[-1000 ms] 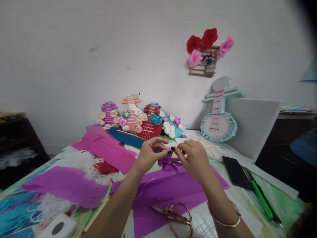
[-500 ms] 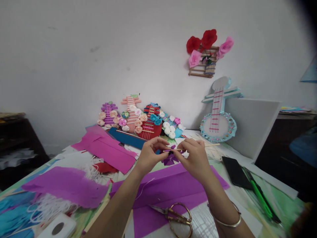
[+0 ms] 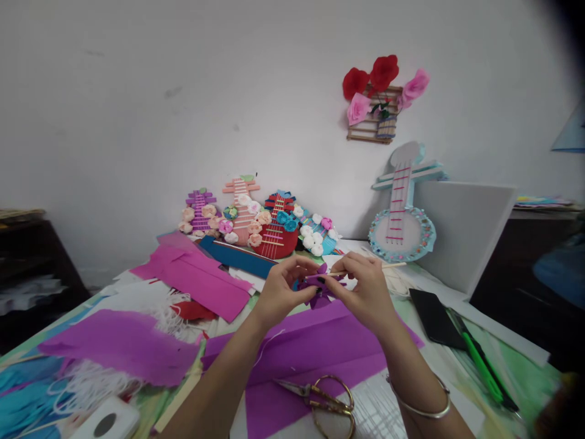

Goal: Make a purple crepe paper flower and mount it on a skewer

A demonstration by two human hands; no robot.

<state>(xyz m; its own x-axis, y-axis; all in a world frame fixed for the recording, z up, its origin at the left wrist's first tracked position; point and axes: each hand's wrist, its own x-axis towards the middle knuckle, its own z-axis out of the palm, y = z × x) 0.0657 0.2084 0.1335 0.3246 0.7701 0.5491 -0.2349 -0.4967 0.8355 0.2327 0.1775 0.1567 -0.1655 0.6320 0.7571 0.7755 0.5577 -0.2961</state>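
My left hand [image 3: 286,291] is closed on the near side of a small purple paper flower [image 3: 321,300], its fingertips pinching the petals. My right hand [image 3: 364,288] grips a thin wooden stick [image 3: 339,274], with its thumb against the flower. One end of the stick points into the petals; the other sticks out past my right fingers. Both hands are raised over folded purple crepe paper [image 3: 301,344]. Gold-handled scissors [image 3: 307,390] lie partly open on that paper, between my forearms.
Paper-flowered model instruments [image 3: 274,235] lean on the wall behind a blue strip [image 3: 237,256]. Pink paper [image 3: 196,277], loose purple paper [image 3: 123,344] and white yarn [image 3: 94,381] lie left. A black phone-like slab [image 3: 436,317] and green cutter [image 3: 482,366] lie right.
The flower has turned slightly between my fingers, and more of its petals show. My right hand has shifted a little to the right; the left still pinches the flower.
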